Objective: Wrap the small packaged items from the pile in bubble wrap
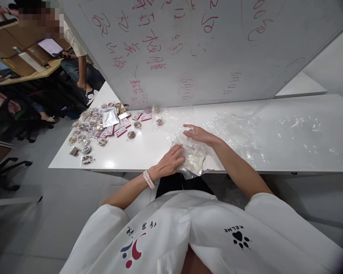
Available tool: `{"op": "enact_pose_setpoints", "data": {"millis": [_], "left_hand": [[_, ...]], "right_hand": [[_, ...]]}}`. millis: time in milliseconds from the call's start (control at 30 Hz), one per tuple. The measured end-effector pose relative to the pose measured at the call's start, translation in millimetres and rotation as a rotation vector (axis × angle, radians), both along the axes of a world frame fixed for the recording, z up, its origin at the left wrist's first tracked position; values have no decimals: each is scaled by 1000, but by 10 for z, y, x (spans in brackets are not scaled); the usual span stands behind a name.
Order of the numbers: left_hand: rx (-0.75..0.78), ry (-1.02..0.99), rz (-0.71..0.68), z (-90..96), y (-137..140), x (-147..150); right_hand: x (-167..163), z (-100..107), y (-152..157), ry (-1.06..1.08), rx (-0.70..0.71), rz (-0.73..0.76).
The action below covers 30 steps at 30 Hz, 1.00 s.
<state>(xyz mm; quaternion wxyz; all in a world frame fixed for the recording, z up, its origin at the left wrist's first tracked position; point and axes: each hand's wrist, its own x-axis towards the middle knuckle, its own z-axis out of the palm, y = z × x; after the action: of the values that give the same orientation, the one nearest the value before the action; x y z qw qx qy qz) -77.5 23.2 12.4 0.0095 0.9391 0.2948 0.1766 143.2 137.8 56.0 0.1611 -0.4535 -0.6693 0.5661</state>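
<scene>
A clear plastic bag point(194, 161) with something pale yellow-green inside lies at the front edge of the white table, its lower end over the edge. My left hand point(171, 159), with a pale pink band on the wrist, rests flat on the bag's left side, fingers stretched out. Just beyond, my right hand point(199, 135) is over the bag's upper, crinkled film, its fingers bent a little and apart. Whether the right fingertips touch the film I cannot tell.
To the left is a pile of small wrapped pieces point(88, 123) with a silver pouch point(110, 117) and red-white cards point(120, 131). Clear plastic bags point(237, 131) spread to the right. A whiteboard point(165, 49) stands behind. A person point(80, 57) sits at the far left.
</scene>
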Motion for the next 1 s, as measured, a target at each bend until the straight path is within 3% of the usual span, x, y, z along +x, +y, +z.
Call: {"op": "enact_pose_setpoints", "data": {"millis": [167,267,367,467,600,833,1000], "left_hand": [[-61,22,-55,36,9,9],[-81,29,-56,32,4,33],[-76,48,-9,-65,20,50],[-65,-5,79,-244,54,54],[-37,-123,140,-408,92,56],[32,-415,294,-235,93,119],[28,-261,184,-88,130,166]], "right_hand": [[-64,-21,85,221,-125,60],[-117,-7,27,312,-96,50],[-159,27,-221,350,48,77],[-141,22,-617,277,281,150],[-4,-79,-1090,207,566,110],[158,-348,-1368,10,681,153],[168,-386,-1272,69,786,106]]}}
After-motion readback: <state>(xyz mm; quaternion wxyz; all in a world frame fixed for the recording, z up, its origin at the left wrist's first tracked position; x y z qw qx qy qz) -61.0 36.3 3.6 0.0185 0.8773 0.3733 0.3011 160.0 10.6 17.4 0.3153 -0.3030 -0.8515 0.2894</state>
